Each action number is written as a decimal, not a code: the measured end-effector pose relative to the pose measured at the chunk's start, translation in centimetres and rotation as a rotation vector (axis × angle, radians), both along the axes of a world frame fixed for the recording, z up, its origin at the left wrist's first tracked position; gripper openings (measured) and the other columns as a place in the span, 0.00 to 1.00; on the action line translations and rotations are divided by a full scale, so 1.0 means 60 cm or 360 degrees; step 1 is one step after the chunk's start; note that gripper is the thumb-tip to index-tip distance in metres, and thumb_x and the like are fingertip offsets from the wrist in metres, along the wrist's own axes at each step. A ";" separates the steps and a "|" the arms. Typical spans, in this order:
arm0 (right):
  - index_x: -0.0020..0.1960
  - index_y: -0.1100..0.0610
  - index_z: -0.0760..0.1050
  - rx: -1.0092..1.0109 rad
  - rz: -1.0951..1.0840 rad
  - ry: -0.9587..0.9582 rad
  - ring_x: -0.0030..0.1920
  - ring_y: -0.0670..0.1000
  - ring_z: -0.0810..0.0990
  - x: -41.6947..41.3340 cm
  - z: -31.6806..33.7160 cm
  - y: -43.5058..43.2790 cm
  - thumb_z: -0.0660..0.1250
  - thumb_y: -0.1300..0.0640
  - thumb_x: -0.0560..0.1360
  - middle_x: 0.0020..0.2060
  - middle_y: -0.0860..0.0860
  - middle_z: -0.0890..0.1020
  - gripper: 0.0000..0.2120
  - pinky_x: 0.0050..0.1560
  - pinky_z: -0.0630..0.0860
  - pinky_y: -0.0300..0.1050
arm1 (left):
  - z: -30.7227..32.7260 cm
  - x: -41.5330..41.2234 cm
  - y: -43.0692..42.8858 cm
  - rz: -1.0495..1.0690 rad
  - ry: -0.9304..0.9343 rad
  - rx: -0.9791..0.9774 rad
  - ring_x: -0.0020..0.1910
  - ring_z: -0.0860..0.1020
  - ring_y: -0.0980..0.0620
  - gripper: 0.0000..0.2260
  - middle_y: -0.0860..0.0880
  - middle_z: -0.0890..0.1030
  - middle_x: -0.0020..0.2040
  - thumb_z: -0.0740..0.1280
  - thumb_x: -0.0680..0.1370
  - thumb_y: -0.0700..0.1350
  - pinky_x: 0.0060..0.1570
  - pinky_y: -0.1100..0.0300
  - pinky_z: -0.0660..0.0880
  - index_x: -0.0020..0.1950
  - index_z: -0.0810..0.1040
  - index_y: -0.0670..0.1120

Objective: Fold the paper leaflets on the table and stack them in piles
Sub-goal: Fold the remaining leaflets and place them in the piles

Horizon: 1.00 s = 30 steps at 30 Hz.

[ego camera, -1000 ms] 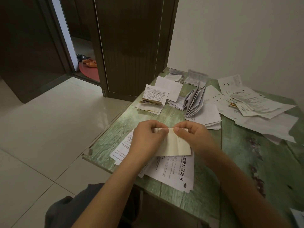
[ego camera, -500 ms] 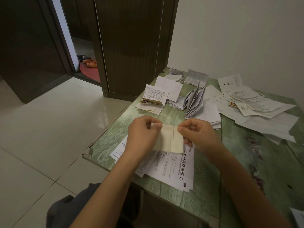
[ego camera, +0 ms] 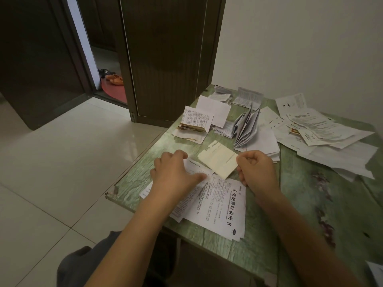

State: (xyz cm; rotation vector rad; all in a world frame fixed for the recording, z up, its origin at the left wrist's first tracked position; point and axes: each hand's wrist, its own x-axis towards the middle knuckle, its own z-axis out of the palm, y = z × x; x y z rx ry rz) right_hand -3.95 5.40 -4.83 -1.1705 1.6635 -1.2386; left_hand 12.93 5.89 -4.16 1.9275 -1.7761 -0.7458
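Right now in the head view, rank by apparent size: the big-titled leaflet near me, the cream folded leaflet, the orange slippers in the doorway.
1. big-titled leaflet
2. cream folded leaflet, pinched by the right hand
3. orange slippers; they are far off, so this is looks only.

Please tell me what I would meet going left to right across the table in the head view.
left hand → cream folded leaflet → right hand, pinching that leaflet → loose unfolded sheets at the far right.
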 end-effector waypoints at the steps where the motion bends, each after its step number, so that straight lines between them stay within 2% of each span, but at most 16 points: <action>1: 0.50 0.61 0.72 -0.0014 -0.0027 0.0034 0.24 0.42 0.73 -0.001 -0.001 -0.001 0.61 0.65 0.77 0.33 0.53 0.76 0.03 0.21 0.68 0.32 | 0.002 -0.001 0.004 -0.0032 -0.0073 0.0060 0.70 0.58 0.45 0.36 0.47 0.63 0.70 0.71 0.68 0.61 0.67 0.48 0.58 0.71 0.62 0.51; 3: 0.50 0.60 0.71 -0.0047 -0.0052 0.0059 0.26 0.47 0.74 -0.002 -0.004 -0.001 0.61 0.65 0.78 0.33 0.54 0.77 0.03 0.23 0.71 0.33 | 0.002 -0.003 0.011 -0.0113 -0.0174 0.0147 0.73 0.54 0.45 0.44 0.47 0.57 0.73 0.72 0.65 0.64 0.69 0.47 0.53 0.74 0.55 0.51; 6: 0.50 0.58 0.70 -0.0039 -0.0055 0.0032 0.28 0.49 0.76 0.003 -0.005 -0.002 0.60 0.65 0.78 0.34 0.55 0.78 0.04 0.26 0.74 0.36 | -0.001 -0.007 0.021 -0.0227 -0.0326 0.0236 0.74 0.48 0.44 0.49 0.46 0.50 0.76 0.72 0.65 0.64 0.71 0.46 0.48 0.76 0.48 0.51; 9: 0.50 0.58 0.71 -0.0034 -0.0061 0.0022 0.27 0.48 0.75 0.004 -0.005 -0.003 0.60 0.66 0.77 0.35 0.54 0.78 0.05 0.25 0.72 0.36 | -0.003 -0.009 0.023 -0.0246 -0.0356 0.0239 0.75 0.45 0.43 0.47 0.44 0.46 0.76 0.72 0.67 0.62 0.71 0.46 0.46 0.75 0.48 0.50; 14: 0.46 0.55 0.73 -0.0132 -0.0093 0.0048 0.26 0.43 0.72 0.006 -0.001 -0.001 0.60 0.66 0.76 0.37 0.52 0.79 0.08 0.22 0.67 0.31 | -0.004 -0.007 0.020 -0.0180 -0.0211 0.0139 0.74 0.46 0.44 0.39 0.45 0.45 0.76 0.70 0.72 0.53 0.71 0.48 0.47 0.75 0.50 0.51; 18: 0.44 0.55 0.74 -0.0220 -0.0103 -0.0003 0.22 0.39 0.70 0.006 0.006 0.002 0.61 0.67 0.76 0.35 0.50 0.78 0.08 0.22 0.67 0.30 | 0.000 -0.002 0.020 -0.0082 -0.0032 -0.0038 0.73 0.50 0.45 0.34 0.46 0.51 0.75 0.69 0.73 0.46 0.70 0.48 0.53 0.75 0.54 0.51; 20: 0.45 0.56 0.74 -0.0267 -0.0113 -0.0008 0.22 0.39 0.70 0.006 0.008 0.002 0.61 0.67 0.76 0.35 0.51 0.78 0.08 0.22 0.67 0.30 | 0.005 0.003 0.022 0.0042 0.0213 -0.0232 0.68 0.60 0.47 0.30 0.47 0.60 0.70 0.69 0.73 0.45 0.63 0.52 0.64 0.72 0.59 0.51; 22: 0.45 0.57 0.75 -0.0343 -0.0108 -0.0021 0.22 0.39 0.70 0.008 0.009 0.003 0.61 0.68 0.75 0.35 0.52 0.78 0.08 0.22 0.66 0.30 | 0.016 0.010 0.026 0.0158 0.0588 -0.0417 0.58 0.71 0.51 0.22 0.51 0.70 0.60 0.71 0.72 0.45 0.52 0.58 0.72 0.62 0.67 0.53; 24: 0.45 0.59 0.75 -0.0432 -0.0031 -0.0053 0.23 0.40 0.71 0.009 0.013 0.004 0.61 0.68 0.76 0.34 0.53 0.78 0.07 0.23 0.66 0.30 | 0.039 0.016 0.034 0.0209 0.1148 -0.0257 0.47 0.77 0.53 0.15 0.53 0.76 0.50 0.71 0.71 0.44 0.42 0.61 0.74 0.51 0.70 0.55; 27: 0.46 0.61 0.75 -0.0417 0.0356 -0.0170 0.24 0.44 0.70 0.009 0.014 0.006 0.60 0.65 0.77 0.31 0.52 0.78 0.05 0.23 0.66 0.34 | 0.064 0.023 0.039 0.0117 0.1957 0.0282 0.45 0.77 0.51 0.15 0.48 0.77 0.46 0.69 0.64 0.45 0.47 0.55 0.76 0.50 0.73 0.50; 30: 0.46 0.61 0.75 -0.0139 0.0812 -0.0249 0.25 0.48 0.72 0.020 0.009 0.010 0.59 0.50 0.78 0.32 0.51 0.80 0.14 0.23 0.68 0.37 | 0.069 0.018 0.038 0.0111 0.2247 0.0433 0.49 0.74 0.45 0.13 0.42 0.76 0.48 0.65 0.69 0.46 0.52 0.52 0.73 0.53 0.74 0.45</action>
